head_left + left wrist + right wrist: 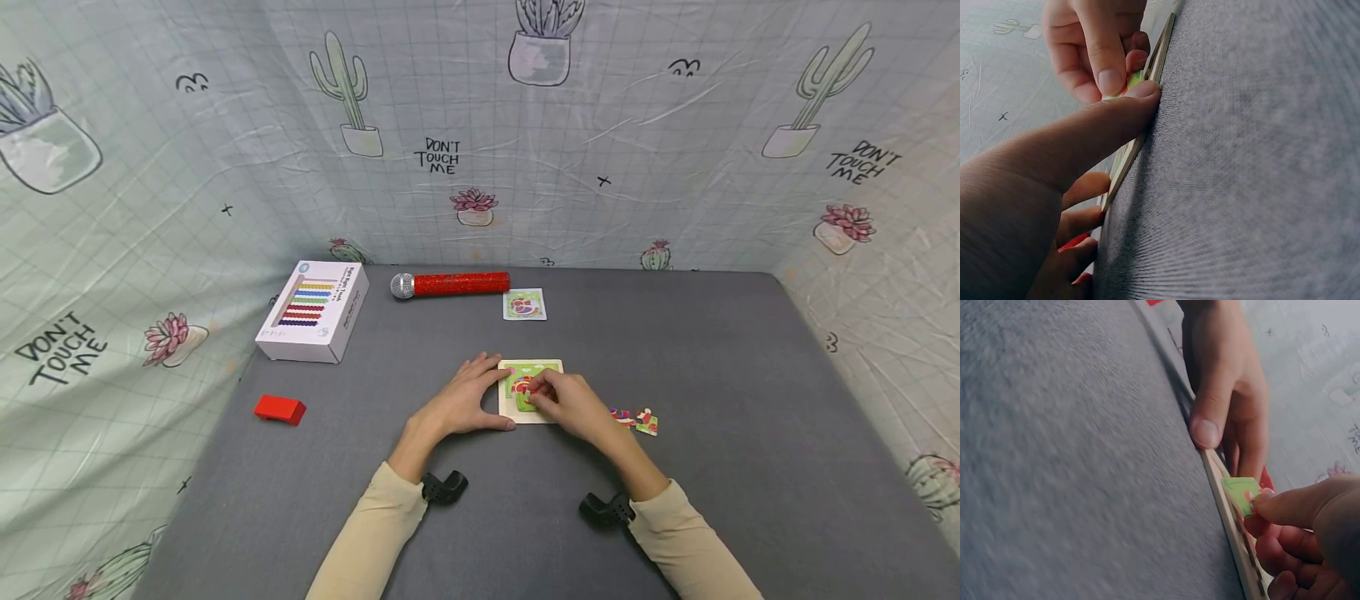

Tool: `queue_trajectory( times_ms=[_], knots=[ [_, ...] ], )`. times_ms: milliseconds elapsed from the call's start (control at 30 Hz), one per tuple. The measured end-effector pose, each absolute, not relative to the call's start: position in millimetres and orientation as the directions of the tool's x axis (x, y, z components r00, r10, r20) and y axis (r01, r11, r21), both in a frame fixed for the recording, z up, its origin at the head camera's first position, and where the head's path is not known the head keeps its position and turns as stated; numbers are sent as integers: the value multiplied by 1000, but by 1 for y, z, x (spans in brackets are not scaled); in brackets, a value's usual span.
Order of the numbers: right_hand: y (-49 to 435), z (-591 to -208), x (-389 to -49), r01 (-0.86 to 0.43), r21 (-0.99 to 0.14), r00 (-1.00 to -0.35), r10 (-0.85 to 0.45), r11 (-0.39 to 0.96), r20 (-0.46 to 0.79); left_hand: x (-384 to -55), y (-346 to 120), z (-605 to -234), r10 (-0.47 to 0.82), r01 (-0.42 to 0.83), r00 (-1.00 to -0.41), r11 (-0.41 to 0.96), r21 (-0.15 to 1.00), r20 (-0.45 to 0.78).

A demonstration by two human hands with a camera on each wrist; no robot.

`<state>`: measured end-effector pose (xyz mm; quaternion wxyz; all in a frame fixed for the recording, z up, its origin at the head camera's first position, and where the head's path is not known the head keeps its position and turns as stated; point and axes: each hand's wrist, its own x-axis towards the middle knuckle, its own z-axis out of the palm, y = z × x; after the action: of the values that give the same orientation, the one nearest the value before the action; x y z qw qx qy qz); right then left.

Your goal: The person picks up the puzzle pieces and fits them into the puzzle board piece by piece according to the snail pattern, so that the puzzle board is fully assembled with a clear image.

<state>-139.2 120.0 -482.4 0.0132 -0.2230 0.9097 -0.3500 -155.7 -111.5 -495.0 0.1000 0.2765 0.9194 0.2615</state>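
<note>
A small wooden jigsaw tray (507,407) with a pale rim and a green and red picture lies between the two hands. My left hand (465,398) steadies its left side. The thumb touches the near edge, and the fingers stretch along the upper left. My right hand (576,403) pinches a green puzzle piece (1240,492) between thumb and fingers, tilted over the tray. The piece is partly hidden by the fingertips. Beside the right wrist lie loose puzzle pieces (647,422) in red, green and purple, some partly covered by the hand.
A square picture card (524,305) lies beyond the tray, by a red glittery microphone (461,284). A white box (311,312) stands at the back left, with a red block (280,409) nearer on the grey table (720,350). Printed cloth hangs around the table.
</note>
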Motion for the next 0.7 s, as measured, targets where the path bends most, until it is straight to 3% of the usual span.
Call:
queue_trajectory(
  times_ms=[700],
  knots=[
    [101,-487,-133,-479,-516,-873,-446,710,196,-155,-112,-496,563,456,-825,711,536,-43]
  ],
)
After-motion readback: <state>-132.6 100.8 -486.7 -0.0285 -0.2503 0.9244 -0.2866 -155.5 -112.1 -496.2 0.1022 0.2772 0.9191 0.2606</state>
